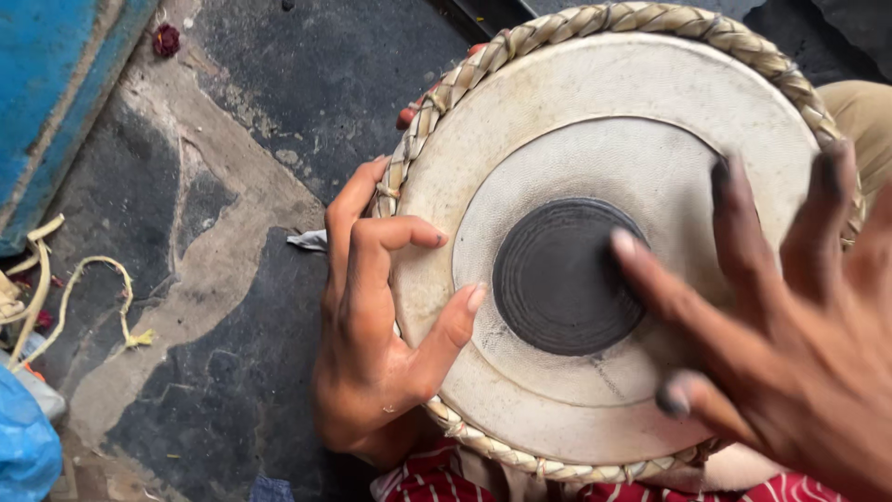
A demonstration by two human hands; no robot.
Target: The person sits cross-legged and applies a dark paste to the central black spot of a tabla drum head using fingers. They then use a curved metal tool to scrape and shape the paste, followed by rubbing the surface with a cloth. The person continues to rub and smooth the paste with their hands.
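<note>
Left hand (376, 330): palm turned inward, fingers curled, thumb stretched toward the right.
Right hand (790, 344): fingers spread wide and extended leftward, fingertips darkened, slightly blurred.

I see no labels, signs or screens from here. The only thing that might count as packaging is a crumpled blue plastic bag (23, 446) at the bottom left corner, lying on the ground and cut off by the frame edge. It is plain bright blue with soft folds, and I cannot tell what it holds.
</note>
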